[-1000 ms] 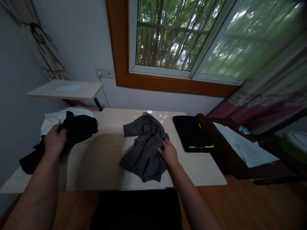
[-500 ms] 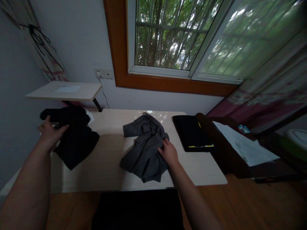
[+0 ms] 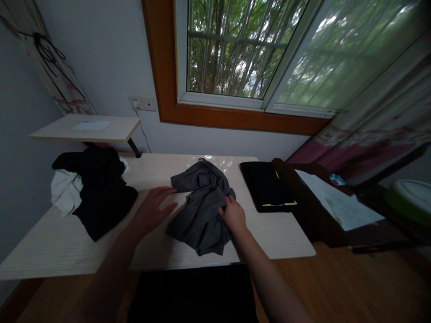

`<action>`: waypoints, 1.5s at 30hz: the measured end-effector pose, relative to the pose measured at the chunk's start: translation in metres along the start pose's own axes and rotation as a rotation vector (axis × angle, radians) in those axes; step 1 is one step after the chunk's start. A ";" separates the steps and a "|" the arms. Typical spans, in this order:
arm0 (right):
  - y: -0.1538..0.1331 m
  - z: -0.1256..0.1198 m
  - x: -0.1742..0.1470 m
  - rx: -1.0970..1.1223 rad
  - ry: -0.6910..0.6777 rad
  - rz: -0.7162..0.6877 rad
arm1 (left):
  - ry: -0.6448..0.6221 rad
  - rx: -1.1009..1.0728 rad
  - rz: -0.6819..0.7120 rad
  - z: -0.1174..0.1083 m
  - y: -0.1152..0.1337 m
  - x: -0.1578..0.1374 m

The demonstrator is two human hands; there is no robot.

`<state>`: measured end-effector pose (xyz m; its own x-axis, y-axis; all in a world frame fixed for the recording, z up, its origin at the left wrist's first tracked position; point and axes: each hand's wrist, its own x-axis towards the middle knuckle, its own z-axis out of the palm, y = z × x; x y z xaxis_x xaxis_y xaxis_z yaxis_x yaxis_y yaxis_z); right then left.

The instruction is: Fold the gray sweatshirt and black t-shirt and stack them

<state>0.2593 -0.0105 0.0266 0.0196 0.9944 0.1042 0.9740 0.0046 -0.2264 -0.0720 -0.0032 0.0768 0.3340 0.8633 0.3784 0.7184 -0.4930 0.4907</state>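
A crumpled grey garment (image 3: 202,206), its kind hard to make out in the folds, lies on the pale desk (image 3: 151,258). My right hand (image 3: 234,214) pinches the cloth at its right edge. Just left of it is my left hand (image 3: 155,211), fingers spread and holding nothing, the fingertips close to the garment's upper left part. Farther left, a black garment (image 3: 104,193) is heaped on the desk, with a white cloth (image 3: 65,190) showing beside and under it.
A small raised shelf (image 3: 114,130) stands at the back left of the desk. To the right lies a neat black item with yellow edging (image 3: 267,186), like a folded garment. Beyond it are dark furniture and a white sheet (image 3: 336,199). The window (image 3: 235,54) is behind.
My left hand has let go of the black garment and moved right, toward the grey one. The white cloth is now uncovered. My right hand stays on the grey garment.
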 end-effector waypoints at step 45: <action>0.006 0.007 0.048 0.470 0.261 0.000 | 0.020 0.237 0.106 0.013 0.031 0.013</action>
<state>0.2649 0.0375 0.0238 0.1328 0.9353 0.3278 0.7692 0.1113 -0.6292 -0.0368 -0.0057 0.0870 0.4047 0.8047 0.4343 0.8038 -0.5395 0.2506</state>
